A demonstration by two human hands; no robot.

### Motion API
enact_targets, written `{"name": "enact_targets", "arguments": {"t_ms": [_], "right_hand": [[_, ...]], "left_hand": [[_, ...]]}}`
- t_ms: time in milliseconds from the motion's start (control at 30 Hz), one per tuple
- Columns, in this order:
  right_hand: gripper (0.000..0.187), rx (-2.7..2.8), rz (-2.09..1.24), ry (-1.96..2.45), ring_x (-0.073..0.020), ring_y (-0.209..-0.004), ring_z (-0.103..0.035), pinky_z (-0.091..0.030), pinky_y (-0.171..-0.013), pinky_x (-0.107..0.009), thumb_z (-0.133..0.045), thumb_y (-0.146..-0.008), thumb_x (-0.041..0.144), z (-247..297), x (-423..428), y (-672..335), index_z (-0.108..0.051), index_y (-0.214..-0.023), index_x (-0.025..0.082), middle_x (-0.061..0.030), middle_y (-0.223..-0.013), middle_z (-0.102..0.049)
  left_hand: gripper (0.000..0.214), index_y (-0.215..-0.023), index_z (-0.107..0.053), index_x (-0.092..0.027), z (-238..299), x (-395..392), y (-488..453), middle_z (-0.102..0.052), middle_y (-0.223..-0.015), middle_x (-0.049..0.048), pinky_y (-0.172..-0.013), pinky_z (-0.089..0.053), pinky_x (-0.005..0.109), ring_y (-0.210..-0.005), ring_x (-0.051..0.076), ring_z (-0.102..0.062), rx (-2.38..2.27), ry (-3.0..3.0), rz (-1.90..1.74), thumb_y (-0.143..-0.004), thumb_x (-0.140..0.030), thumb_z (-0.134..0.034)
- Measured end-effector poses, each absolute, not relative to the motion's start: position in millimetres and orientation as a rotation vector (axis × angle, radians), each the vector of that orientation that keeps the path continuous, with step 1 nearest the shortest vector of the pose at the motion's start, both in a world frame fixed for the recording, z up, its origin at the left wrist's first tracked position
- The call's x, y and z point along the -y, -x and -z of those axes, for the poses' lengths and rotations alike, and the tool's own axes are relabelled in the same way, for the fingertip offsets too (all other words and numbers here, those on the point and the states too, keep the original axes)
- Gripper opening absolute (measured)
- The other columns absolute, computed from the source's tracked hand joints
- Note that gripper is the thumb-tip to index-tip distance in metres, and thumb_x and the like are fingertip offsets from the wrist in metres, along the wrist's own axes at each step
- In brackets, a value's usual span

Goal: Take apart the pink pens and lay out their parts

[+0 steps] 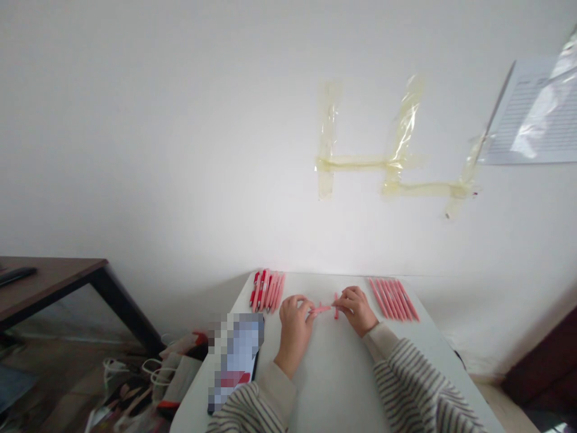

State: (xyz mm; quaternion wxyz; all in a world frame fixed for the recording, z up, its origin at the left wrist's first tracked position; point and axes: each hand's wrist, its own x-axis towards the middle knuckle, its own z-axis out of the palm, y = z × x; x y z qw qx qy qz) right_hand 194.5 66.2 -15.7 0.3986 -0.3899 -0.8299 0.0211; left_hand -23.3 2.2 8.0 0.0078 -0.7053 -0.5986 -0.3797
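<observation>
My left hand (295,322) is closed in a pinch on a pink pen piece (321,309), whose far end points toward my other hand. Facing it, the thumb and fingertips of my right hand (356,308) are pressed together; a small, dark-looking bit may be between them, too small to name. Another pink pen piece (336,313) lies on the table just by the right fingertips. Red and pink pens (269,291) form a row left of my hands. To the right lies a second row of slim pink pens (394,299).
The white table (338,385) stands against a wall with yellowed tape (360,163). A phone (238,361), partly blurred out, lies along the table's left edge. Bags and cords (166,373) are heaped on the floor at left, below a brown desk (54,279).
</observation>
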Motion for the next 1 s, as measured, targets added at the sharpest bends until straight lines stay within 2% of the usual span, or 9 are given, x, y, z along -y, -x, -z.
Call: {"name": "enact_targets", "arguments": {"t_ms": [433, 700, 900, 1000], "right_hand": [[0.022, 2.084, -0.032, 0.981, -0.0233, -0.098, -0.056, -0.046, -0.089, -0.039, -0.071, -0.086, 0.015, 16, -65, -191, -0.081, -0.094, 0.033, -0.0044, -0.082, -0.069], [0.021, 2.079, -0.023, 1.005, -0.0235, -0.099, -0.056, -0.048, -0.091, -0.041, -0.067, -0.09, 0.018, 12, -60, -190, -0.08, -0.097, 0.033, -0.0054, -0.088, -0.07], [0.022, 2.055, -0.038, 0.99, -0.0241, -0.1, -0.055, -0.049, -0.091, -0.042, -0.061, -0.095, 0.024, 13, -61, -191, -0.08, -0.103, 0.033, -0.0067, -0.092, -0.07], [0.026, 2.02, -0.035, 0.983, -0.0239, -0.1, -0.055, -0.049, -0.092, -0.042, -0.056, -0.098, 0.027, 13, -62, -192, -0.076, -0.114, 0.034, -0.007, -0.098, -0.07]], "left_hand": [[0.008, -0.089, -0.076, -0.028, -10, -2, 23, -0.063, -0.113, 0.0048, -0.101, -0.041, 0.046, -0.112, 0.024, -0.051, 1.872, 2.193, 1.167, -0.085, -0.031, -0.07], [0.011, -0.085, -0.076, -0.027, -16, 1, 20, -0.063, -0.114, 0.0054, -0.1, -0.041, 0.046, -0.112, 0.025, -0.051, 1.903, 2.184, 1.171, -0.085, -0.036, -0.07], [0.015, -0.085, -0.077, -0.028, -20, 3, 19, -0.063, -0.113, 0.0057, -0.102, -0.041, 0.046, -0.113, 0.025, -0.051, 1.944, 2.143, 1.229, -0.087, -0.039, -0.067], [0.015, -0.086, -0.077, -0.028, -19, 2, 20, -0.063, -0.112, 0.006, -0.101, -0.043, 0.045, -0.112, 0.025, -0.052, 1.96, 2.127, 1.264, -0.088, -0.038, -0.066]]}}
